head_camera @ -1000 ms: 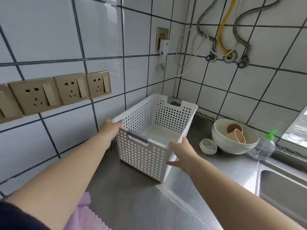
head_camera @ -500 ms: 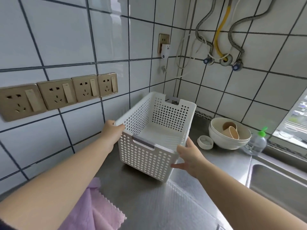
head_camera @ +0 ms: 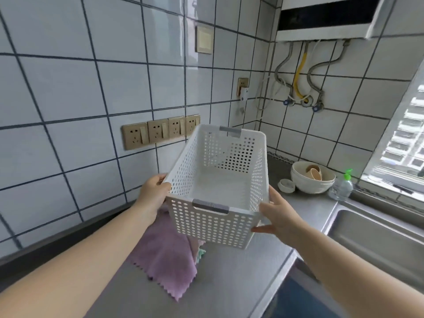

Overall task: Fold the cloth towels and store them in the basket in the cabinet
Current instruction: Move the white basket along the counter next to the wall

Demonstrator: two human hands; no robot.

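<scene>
White basket [head_camera: 219, 180] gripped by both hands, left [head_camera: 154, 193], right [head_camera: 278, 216], above pink towel [head_camera: 165, 255].

Bowls [head_camera: 307, 183], bottle [head_camera: 342, 188], perhaps soap

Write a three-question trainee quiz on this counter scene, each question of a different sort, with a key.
1. True or false: the white basket has towels in it.
2. Which towel lies uppermost on the counter? A purple towel; B white; C striped.
3. Fill in: the left hand and right hand each grip a ___ of the basket.

Key: 1 false, it is empty. 2 A. 3 side.
</scene>
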